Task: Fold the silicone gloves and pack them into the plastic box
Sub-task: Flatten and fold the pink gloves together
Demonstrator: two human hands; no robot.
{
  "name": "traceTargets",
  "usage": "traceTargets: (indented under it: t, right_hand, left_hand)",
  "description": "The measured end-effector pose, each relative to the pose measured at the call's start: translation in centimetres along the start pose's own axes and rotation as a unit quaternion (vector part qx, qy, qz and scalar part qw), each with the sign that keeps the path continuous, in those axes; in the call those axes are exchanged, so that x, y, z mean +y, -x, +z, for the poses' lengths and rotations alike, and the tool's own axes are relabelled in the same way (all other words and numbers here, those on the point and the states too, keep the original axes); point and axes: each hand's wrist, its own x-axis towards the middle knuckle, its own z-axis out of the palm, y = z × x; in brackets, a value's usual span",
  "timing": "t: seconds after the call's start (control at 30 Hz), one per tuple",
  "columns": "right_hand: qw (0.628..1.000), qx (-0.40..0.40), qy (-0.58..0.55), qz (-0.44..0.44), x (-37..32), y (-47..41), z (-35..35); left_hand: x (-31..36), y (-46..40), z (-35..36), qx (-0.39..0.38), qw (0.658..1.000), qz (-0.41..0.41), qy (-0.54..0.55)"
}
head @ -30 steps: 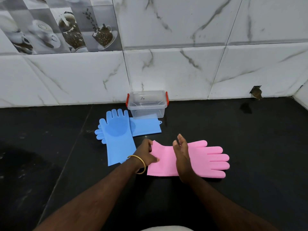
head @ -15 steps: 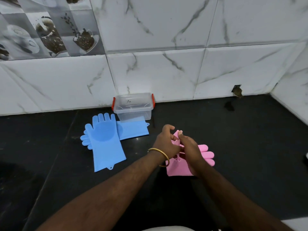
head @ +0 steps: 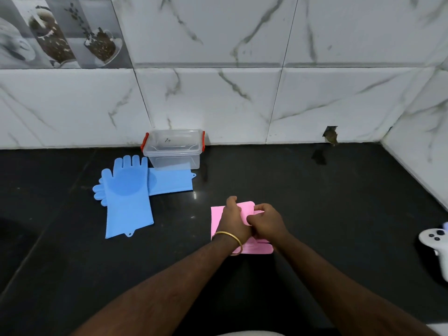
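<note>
Head view: both hands' fingers (head: 253, 218) grasp the pink glove (head: 215, 219), now folded flatter than before.

Glossy black stone countertop (head: 339, 214), faint reflections, one seam running diagonally at lower left. Back wall of white marble-look tiles with grey veining (head: 242, 100); matching tiled side wall (head: 424, 117) meets it at the right corner. Grey decorative tile printed with coffee cups and beans (head: 60, 32) at upper left. Small broken hole in the wall tile (head: 330, 135) at counter level. Even, soft lighting.
</note>
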Motion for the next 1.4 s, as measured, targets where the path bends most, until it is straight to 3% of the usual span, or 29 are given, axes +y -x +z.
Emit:
traceTargets:
  t: [0.1,0.2,0.27,0.33,0.4,0.5,0.6,0.83,0.9,0.97,1.03,1.1,1.17,1.23,1.3,1.37,1.4]
  right_hand:
    - [0.997,0.013,0.060,-0.054,0.8,-0.4,-0.3]
    - [0.996,0.021,0.064,-0.067,1.3,-0.8,-0.5]
    - [0.998,0.019,0.048,-0.046,1.3,-1.2,-0.5]
    - [0.999,0.013,0.034,-0.017,1.2,-1.3,-0.3]
    - [1.000,0.011,0.024,-0.002,1.4,-1.4,-0.2]
    - [1.000,0.006,-0.007,0.019,1.4,-1.4,-0.5]
    - [0.998,0.006,-0.045,0.052,0.9,-0.7,-1.4]
    - [0.988,0.118,-0.098,-0.001,-1.5,2.4,-5.7]
    - [0.982,0.069,-0.175,0.006,-3.6,3.6,-6.9]
    - [0.956,-0.037,-0.282,0.068,-5.5,4.5,-8.2]
    - [0.922,-0.118,-0.352,0.113,-7.1,4.9,-9.0]
    - [0.918,-0.141,-0.354,0.113,-7.9,4.9,-9.0]
    - [0.929,-0.126,-0.332,0.103,-8.2,4.9,-8.5]
    - [0.934,-0.109,-0.328,0.093,-8.3,5.0,-7.6]
    - [0.937,-0.098,-0.325,0.087,-8.4,5.0,-7.0]
    - [0.940,-0.082,-0.321,0.082,-8.7,4.9,-7.0]
    - [0.941,-0.076,-0.321,0.080,-8.9,4.8,-7.2]
  left_hand:
    - [-0.7,0.4,-0.8,-0.043,0.999,0.015,-0.009]
    - [-2.4,0.4,-2.5,0.074,0.992,0.023,-0.098]
    - [-3.4,0.4,-3.7,0.122,0.984,-0.056,-0.120]
    - [-4.1,0.1,-4.2,0.093,0.977,-0.166,-0.095]
    - [-4.1,-0.2,-4.3,0.069,0.971,-0.222,-0.056]
    - [-2.9,-0.9,-4.5,0.048,0.961,-0.273,0.022]
    - [-1.1,-1.6,-4.8,0.014,0.959,-0.270,0.083]
    - [6.3,-2.2,-4.6,0.030,0.996,-0.061,0.061]
    - [8.6,-2.2,-5.3,0.032,0.998,0.058,0.000]
    - [10.4,-2.1,-6.2,0.011,0.975,0.207,-0.084]
    - [11.2,-1.9,-7.0,-0.024,0.930,0.324,-0.169]
    - [11.3,-1.6,-7.6,-0.047,0.889,0.402,-0.213]
    - [10.6,-1.1,-8.5,-0.054,0.872,0.440,-0.205]
    - [9.2,-0.7,-9.5,-0.071,0.893,0.413,-0.165]
    - [7.5,-0.1,-10.2,-0.089,0.946,0.303,-0.075]
    - [6.1,0.4,-10.4,-0.071,0.991,0.104,0.040]
    - [5.5,0.5,-10.6,-0.078,0.992,-0.040,0.088]
